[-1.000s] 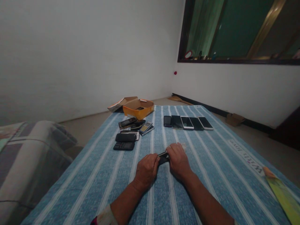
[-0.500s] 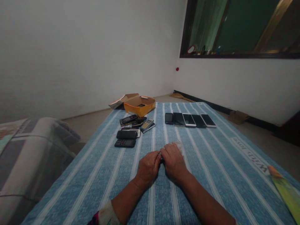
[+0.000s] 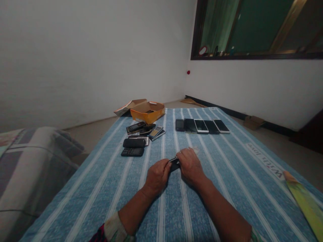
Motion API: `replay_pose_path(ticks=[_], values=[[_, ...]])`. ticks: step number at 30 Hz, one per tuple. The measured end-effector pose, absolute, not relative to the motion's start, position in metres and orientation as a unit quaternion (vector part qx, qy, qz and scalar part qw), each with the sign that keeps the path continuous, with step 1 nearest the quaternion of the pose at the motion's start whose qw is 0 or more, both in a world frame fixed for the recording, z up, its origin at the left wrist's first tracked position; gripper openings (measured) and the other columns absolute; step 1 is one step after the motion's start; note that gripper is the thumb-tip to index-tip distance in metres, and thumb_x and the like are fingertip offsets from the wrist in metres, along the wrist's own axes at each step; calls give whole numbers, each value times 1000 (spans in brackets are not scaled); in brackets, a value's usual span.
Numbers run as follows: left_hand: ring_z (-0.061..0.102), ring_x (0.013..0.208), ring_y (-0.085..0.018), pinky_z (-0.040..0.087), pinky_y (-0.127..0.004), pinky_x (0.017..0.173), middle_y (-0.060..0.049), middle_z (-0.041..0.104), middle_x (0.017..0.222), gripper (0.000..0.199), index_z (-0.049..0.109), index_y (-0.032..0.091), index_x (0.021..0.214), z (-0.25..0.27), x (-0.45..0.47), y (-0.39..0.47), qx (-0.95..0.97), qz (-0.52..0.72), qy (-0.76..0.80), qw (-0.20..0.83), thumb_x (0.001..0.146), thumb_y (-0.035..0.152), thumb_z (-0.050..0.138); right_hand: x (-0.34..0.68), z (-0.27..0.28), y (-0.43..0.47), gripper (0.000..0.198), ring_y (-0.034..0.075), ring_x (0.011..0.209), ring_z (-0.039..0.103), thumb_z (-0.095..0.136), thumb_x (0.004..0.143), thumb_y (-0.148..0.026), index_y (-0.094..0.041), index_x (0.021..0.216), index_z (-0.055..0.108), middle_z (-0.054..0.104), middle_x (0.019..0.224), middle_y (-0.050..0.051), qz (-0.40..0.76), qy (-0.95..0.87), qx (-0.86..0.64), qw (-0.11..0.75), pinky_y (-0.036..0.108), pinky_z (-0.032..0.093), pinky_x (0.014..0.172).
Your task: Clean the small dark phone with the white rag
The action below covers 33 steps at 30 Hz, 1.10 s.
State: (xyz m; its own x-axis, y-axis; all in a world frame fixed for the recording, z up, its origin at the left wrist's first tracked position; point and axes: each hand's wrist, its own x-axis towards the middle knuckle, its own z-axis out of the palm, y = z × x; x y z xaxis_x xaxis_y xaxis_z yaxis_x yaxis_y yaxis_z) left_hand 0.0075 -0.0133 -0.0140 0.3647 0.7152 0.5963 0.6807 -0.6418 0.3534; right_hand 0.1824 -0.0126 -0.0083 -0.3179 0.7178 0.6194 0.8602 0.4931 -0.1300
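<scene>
Over the striped cloth, my left hand (image 3: 157, 175) and my right hand (image 3: 189, 166) are both closed on a dark phone (image 3: 174, 164) with a light edge. Only its middle shows between them; the fingers hide the ends. A thin whitish, see-through piece (image 3: 195, 150), tissue or plastic, pokes out beyond my right fingers. Ahead to the left lie several old phones, among them a black keypad phone (image 3: 132, 152), a black phone (image 3: 134, 143) and a grey-blue keypad phone (image 3: 156, 131). To the right ahead is a row of phones, including a white-framed phone (image 3: 201, 126).
An opened orange cardboard box (image 3: 146, 117) with a dark item inside stands at the far end of the blue striped cloth (image 3: 121, 201). A yellow-green object (image 3: 304, 205) lies at the right edge. At left is a fabric-covered piece (image 3: 32, 168).
My hands have drawn slightly apart, so more of the dark phone shows between them. The whole view has shifted a little; the other phones lie as before.
</scene>
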Motion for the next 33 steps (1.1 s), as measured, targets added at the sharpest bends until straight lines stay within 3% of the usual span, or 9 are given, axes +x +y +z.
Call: replay_pose_path(ticks=[8, 17, 27, 33], values=[[68, 68, -19, 54, -29, 63, -7, 70, 75, 33, 62, 16, 90, -13, 8, -14, 822, 384, 421, 13, 99, 31, 34, 189, -18, -8, 22, 24, 83, 42, 41, 86, -6, -19, 84, 58, 52, 82, 7, -132, -786, -497, 343, 39, 38, 88], [68, 73, -19, 54, -29, 68, -7, 71, 80, 31, 63, 18, 88, -9, 10, -17, 820, 382, 420, 72, 98, 27, 35, 154, -15, -21, 17, 24, 88, 45, 45, 88, -8, -16, 89, 60, 55, 85, 8, -124, -810, -441, 366, 43, 33, 102], [65, 64, -17, 52, -27, 61, -5, 68, 72, 31, 62, 18, 83, -9, 9, -17, 824, 377, 421, 41, 98, 28, 36, 179, -10, -16, 19, 22, 84, 46, 42, 87, -8, -18, 86, 58, 55, 83, 6, -88, -810, -455, 358, 41, 37, 96], [67, 70, -19, 54, -30, 67, -7, 70, 75, 32, 63, 18, 87, -11, 9, -18, 826, 394, 402, 21, 98, 28, 35, 164, -15, -23, 17, 23, 86, 46, 45, 86, -8, -18, 87, 58, 54, 84, 6, -94, -806, -443, 382, 42, 35, 100]])
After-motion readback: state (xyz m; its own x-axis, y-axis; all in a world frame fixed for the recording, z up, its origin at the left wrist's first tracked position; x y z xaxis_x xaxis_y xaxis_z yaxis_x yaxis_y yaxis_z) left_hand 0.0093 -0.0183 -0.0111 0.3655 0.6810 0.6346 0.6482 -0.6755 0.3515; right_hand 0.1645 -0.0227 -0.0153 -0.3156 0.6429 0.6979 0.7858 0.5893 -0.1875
